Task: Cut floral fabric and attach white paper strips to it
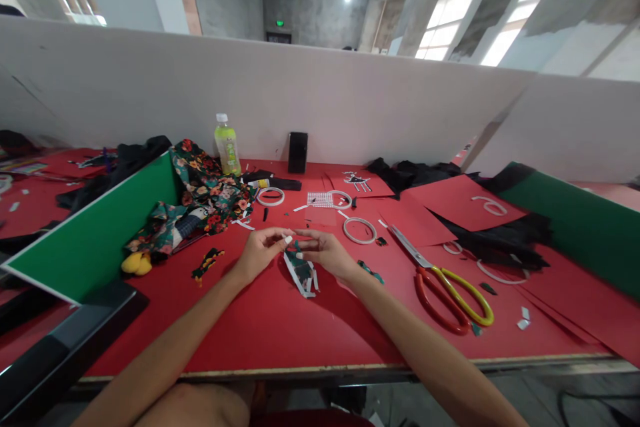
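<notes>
A small piece of dark floral fabric with white strips along its edges (302,273) hangs from my two hands above the red table. My left hand (264,250) pinches at its upper end, thumb and fingers together. Beside it, my right hand (323,252) has its thumb and fingers closed on the same piece, its fingertips meeting those of the left. The exact grip at the fingertips is too small to make out. Large scissors with red and yellow handles (440,287) lie to the right. A scrap of yellow and black fabric (207,265) rests left of my hands.
Floral cloth (213,197) and a green bottle (227,147) stand back left, near a black phone (298,153). Tape rolls (359,231) lie mid-table. Red sheets (480,203) and black fabric (515,240) cover the right. Green dividers (105,227) flank the table (280,340).
</notes>
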The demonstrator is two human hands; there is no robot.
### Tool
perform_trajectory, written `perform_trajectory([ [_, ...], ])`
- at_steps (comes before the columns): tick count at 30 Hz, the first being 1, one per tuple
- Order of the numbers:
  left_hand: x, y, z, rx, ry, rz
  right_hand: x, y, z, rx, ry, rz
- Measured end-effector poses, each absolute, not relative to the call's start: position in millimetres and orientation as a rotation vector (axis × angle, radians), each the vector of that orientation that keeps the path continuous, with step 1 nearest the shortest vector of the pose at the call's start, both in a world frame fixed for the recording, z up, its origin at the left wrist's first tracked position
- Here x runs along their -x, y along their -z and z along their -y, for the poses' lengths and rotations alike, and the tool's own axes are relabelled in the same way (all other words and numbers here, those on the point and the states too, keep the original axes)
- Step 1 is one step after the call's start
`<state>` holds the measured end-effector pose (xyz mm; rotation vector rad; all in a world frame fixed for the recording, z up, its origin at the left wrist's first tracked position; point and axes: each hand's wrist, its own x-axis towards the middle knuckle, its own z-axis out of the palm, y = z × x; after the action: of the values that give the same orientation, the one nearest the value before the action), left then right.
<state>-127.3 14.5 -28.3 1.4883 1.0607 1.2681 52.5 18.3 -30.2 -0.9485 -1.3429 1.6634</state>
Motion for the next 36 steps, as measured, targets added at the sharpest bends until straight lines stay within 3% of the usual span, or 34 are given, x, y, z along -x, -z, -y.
perform_trajectory([
  [8, 128.6, 25.5, -12.7, -1.674, -1.206, -1.083, -53.0, 34.4, -20.0, 0.893, -1.762, 1.271],
  [27, 120.5, 31.8, -10.9, -1.394, -1.423, -1.125, -49.2, 26.7, -14.9, 0.922, -1.737, 1.043],
  [36, 117.8, 37.2, -10.8, -1.443, -1.357, -1.097, -45.3, 25.6, -10.0, 0.911, -1.713, 0.984],
])
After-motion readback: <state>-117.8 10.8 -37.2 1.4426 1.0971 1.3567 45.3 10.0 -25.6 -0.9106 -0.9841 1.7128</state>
